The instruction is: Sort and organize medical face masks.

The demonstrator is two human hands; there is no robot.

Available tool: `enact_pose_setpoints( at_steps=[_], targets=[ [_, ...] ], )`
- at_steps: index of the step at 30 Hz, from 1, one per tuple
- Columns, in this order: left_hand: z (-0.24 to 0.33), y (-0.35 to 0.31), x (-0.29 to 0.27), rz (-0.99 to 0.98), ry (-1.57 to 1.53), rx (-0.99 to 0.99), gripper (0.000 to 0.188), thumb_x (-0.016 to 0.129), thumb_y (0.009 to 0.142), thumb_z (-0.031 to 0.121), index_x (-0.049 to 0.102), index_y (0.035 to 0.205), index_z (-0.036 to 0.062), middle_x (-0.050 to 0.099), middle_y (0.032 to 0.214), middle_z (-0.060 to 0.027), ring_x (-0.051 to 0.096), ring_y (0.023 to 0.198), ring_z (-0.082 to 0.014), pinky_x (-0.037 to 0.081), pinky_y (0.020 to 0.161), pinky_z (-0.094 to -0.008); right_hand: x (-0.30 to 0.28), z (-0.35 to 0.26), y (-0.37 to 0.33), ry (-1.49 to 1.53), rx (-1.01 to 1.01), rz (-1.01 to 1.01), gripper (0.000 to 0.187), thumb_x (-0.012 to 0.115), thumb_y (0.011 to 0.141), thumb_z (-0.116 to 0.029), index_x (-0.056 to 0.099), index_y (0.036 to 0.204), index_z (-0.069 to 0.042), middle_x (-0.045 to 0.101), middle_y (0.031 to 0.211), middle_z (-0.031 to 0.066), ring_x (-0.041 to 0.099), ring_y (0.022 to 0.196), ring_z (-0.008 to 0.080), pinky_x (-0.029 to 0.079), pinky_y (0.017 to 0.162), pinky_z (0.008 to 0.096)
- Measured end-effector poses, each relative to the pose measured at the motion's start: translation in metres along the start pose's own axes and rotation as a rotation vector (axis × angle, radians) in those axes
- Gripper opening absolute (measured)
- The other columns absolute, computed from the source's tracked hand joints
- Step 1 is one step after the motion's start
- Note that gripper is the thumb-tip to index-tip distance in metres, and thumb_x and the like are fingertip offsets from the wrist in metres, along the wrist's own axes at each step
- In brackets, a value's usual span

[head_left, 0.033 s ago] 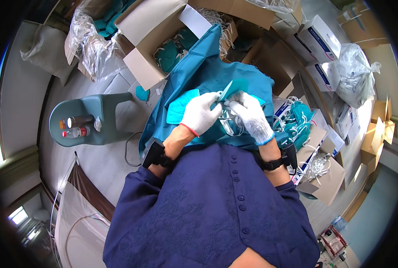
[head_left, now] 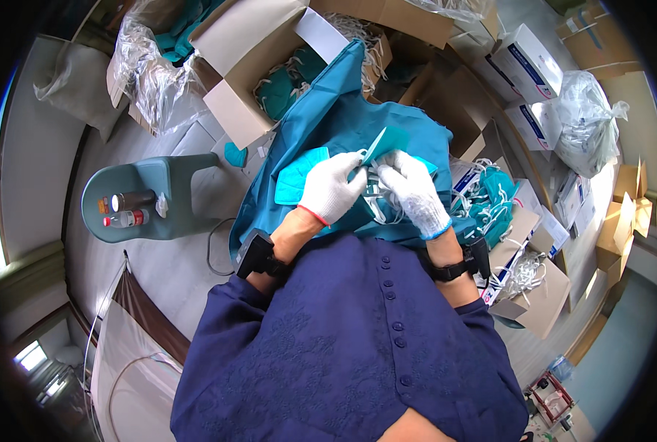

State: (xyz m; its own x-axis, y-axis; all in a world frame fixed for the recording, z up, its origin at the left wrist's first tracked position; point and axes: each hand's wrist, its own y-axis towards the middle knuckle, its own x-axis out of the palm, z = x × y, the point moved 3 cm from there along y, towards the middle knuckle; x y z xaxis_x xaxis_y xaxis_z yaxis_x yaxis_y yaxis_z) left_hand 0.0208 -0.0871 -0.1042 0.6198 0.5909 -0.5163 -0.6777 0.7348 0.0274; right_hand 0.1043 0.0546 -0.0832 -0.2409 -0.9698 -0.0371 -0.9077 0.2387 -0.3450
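A teal face mask [head_left: 387,141] stands tilted up between my two hands, above the teal cloth [head_left: 406,120] over my lap. My left hand [head_left: 331,189], in a white knitted glove, pinches the mask's lower left edge near a white strap. Gloved the same way, my right hand [head_left: 415,190] is closed at the mask's lower right side, its fingertips together by the straps. White elastic straps [head_left: 377,204] dangle below and between the hands. Another teal mask [head_left: 303,177] lies flat on the cloth beside my left hand. Part of one more teal piece shows behind my right hand.
An open carton [head_left: 241,110] of teal masks stands ahead. Strapped masks [head_left: 493,202] are heaped at my right, near a carton of white straps [head_left: 522,274]. A green stool [head_left: 152,166] on the left bears a bottle [head_left: 126,218] and a dark flask [head_left: 133,200].
The held mask has tilted slightly, so more of its teal face shows. Both hands stay in nearly the same place.
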Motion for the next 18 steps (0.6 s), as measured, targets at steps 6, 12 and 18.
enact_pose_setpoints(
  at_steps=[6, 12, 18],
  targets=[
    [0.012, -0.004, 0.001, 0.145, 0.213, 0.123, 0.017, 0.066, 0.082, 0.012, 0.066, 0.097, 0.0058, 0.064, 0.083, -0.0125, 0.064, 0.076, -0.0309, 0.052, 0.066, -0.0374, -0.001, 0.013, 0.001, -0.39, -0.213, 0.129, 0.023, 0.067, 0.088, -0.025, 0.062, 0.09, -0.002, 0.064, 0.075, 0.0122, 0.062, 0.067, 0.0219, 0.048, 0.061, 0.0317],
    [0.028, -0.015, -0.008, 0.077, -0.039, 0.169, 0.02, 0.07, 0.077, -0.002, 0.067, 0.096, 0.0007, 0.061, 0.078, -0.0129, 0.061, 0.07, -0.0277, 0.048, 0.064, -0.0323, -0.013, 0.028, 0.01, -0.707, -0.397, 0.428, 0.018, 0.065, 0.085, -0.022, 0.059, 0.074, -0.008, 0.059, 0.066, 0.0134, 0.059, 0.059, 0.0311, 0.046, 0.056, 0.0399],
    [0.054, -0.026, -0.041, -0.067, -0.15, 0.233, 0.015, 0.07, 0.077, 0.0, 0.065, 0.092, 0.0013, 0.061, 0.08, -0.0116, 0.062, 0.072, -0.0292, 0.05, 0.065, -0.0338, -0.059, 0.058, 0.026, -0.254, -0.123, 0.396, 0.019, 0.058, 0.091, -0.015, 0.067, 0.08, -0.002, 0.067, 0.076, 0.0101, 0.061, 0.068, 0.0178, 0.048, 0.065, 0.0312]
  ],
)
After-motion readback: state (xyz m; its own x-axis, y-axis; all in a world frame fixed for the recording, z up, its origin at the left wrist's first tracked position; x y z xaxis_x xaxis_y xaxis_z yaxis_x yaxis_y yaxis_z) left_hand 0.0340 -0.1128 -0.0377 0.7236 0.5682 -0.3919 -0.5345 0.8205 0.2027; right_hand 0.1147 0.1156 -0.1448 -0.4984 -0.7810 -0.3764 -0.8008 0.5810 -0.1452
